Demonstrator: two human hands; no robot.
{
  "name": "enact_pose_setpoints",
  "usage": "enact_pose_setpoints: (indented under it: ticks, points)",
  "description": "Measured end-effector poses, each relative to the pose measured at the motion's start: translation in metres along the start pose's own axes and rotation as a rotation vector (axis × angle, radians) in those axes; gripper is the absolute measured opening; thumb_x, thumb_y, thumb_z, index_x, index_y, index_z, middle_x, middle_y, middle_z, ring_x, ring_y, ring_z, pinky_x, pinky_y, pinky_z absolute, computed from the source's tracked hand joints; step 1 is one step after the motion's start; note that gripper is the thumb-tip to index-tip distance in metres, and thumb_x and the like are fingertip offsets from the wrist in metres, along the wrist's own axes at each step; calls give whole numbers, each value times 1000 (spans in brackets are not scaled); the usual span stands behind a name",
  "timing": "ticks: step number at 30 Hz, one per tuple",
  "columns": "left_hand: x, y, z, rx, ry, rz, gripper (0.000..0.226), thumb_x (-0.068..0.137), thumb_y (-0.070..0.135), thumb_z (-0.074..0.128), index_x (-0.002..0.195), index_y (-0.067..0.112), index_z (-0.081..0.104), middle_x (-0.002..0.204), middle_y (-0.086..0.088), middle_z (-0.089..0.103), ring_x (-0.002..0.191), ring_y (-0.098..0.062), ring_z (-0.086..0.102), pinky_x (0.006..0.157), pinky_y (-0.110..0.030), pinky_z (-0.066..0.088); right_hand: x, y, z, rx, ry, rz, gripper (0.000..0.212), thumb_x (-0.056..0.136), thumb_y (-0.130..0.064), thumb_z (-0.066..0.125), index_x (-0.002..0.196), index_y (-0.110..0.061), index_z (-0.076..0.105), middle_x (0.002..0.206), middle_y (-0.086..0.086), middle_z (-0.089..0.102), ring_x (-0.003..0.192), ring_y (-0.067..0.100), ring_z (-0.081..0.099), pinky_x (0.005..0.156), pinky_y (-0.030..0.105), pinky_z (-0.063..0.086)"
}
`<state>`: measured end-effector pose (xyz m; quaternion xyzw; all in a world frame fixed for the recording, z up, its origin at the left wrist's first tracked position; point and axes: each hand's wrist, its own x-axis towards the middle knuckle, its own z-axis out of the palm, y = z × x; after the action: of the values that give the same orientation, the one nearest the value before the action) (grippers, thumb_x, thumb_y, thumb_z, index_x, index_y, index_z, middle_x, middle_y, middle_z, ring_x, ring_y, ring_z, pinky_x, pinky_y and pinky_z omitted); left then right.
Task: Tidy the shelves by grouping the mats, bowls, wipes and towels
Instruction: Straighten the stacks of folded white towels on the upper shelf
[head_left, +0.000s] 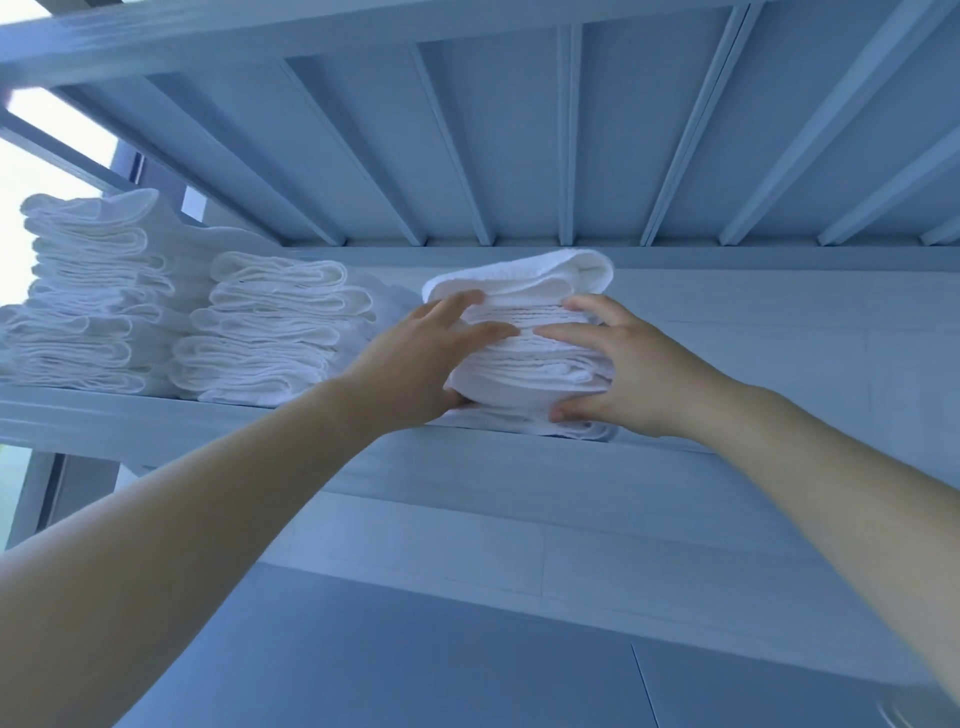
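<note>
Towels (530, 358) are clamped between left hand (415, 358) and right hand (618, 364), fingers spread wide, at the shelf (156, 415) edge. The bottom one's outside the grip, so it could easily get dragged off.

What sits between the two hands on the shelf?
In the head view, a stack of folded white towels sits between left hand and right hand.
</note>
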<state>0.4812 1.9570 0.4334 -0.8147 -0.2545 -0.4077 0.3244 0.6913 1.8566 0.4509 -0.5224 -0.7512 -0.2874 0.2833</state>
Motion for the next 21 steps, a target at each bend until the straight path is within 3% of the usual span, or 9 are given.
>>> enact_pose_setpoints:
  ticks: [4, 8, 12, 16, 21]
  points:
    - [2, -9, 8, -86, 5, -59, 66, 72, 14, 74, 130, 32, 49, 145, -4, 33, 117, -32, 48, 96, -38, 41, 12, -2, 7, -18, -56, 16, 78, 67, -39, 80, 134, -42, 41, 150, -18, 14, 135, 7, 26, 97, 16, 24]
    - [1, -16, 13, -152, 24, -159, 59, 71, 0, 62, 121, 31, 56, 143, 2, 38, 105, -29, 56, 81, -26, 40, 28, -8, 17, -66, -98, 29, 80, 68, -38, 80, 136, -40, 39, 149, -15, 12, 134, 13, 29, 100, 24, 32]
    - [-4, -19, 13, -250, 86, -230, 59, 68, -10, 51, 115, 24, 62, 136, 2, 47, 114, -24, 53, 86, -26, 41, 42, -17, 25, -98, -91, 26, 78, 67, -38, 80, 135, -37, 41, 144, -13, 16, 129, 16, 33, 98, 36, 44]
    - [-8, -18, 12, -283, 155, -250, 58, 68, -12, 51, 112, 22, 64, 130, 5, 52, 111, -21, 53, 83, -23, 38, 41, -17, 32, -83, -26, 5, 72, 69, -35, 79, 132, -36, 45, 143, -12, 21, 130, 14, 32, 100, 24, 33]
    - [-8, -21, 13, -258, 67, -235, 57, 71, 3, 56, 118, 35, 55, 140, 13, 39, 118, -19, 46, 87, -37, 47, 35, -15, 35, -41, 40, 29, 70, 67, -34, 79, 130, -38, 47, 143, -14, 23, 130, 11, 32, 98, 21, 31]
